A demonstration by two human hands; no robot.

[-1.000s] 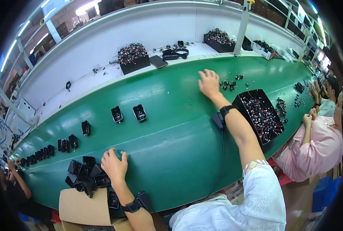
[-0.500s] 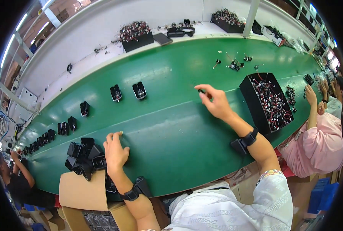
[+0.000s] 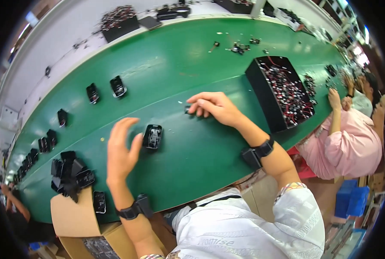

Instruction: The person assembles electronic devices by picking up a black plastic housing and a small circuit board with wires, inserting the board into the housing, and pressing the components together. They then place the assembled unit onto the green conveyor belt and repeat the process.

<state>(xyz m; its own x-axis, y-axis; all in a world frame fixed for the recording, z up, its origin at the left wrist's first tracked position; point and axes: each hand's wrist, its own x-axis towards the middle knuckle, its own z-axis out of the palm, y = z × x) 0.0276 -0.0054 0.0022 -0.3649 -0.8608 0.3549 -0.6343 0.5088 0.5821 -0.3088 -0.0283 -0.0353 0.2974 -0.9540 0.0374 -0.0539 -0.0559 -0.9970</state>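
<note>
A black plastic housing (image 3: 152, 136), its hollow inside facing up, lies on the green table. Just left of it is my left hand (image 3: 122, 149), fingers spread and holding nothing, the thumb close to the housing's edge. On the other side, my right hand (image 3: 218, 108) pinches a small black part (image 3: 187, 109) with its fingertips, low over the table. To the right of that hand stands a black bin (image 3: 259, 93) heaped with small wired parts in red, white and black.
At the left, a pile of black housings (image 3: 69, 170) sits beside an open cardboard box (image 3: 76, 213). Several filled housings (image 3: 118, 86) form a line along the table (image 3: 188, 159). Loose wired parts (image 3: 240, 48) lie at the back. A person in pink (image 3: 352, 142) works at the right.
A black housing now lies between my hands, where none lay before. My left hand has spread its fingers beside it. My right hand has brought the small part closer. The view has shifted.
</note>
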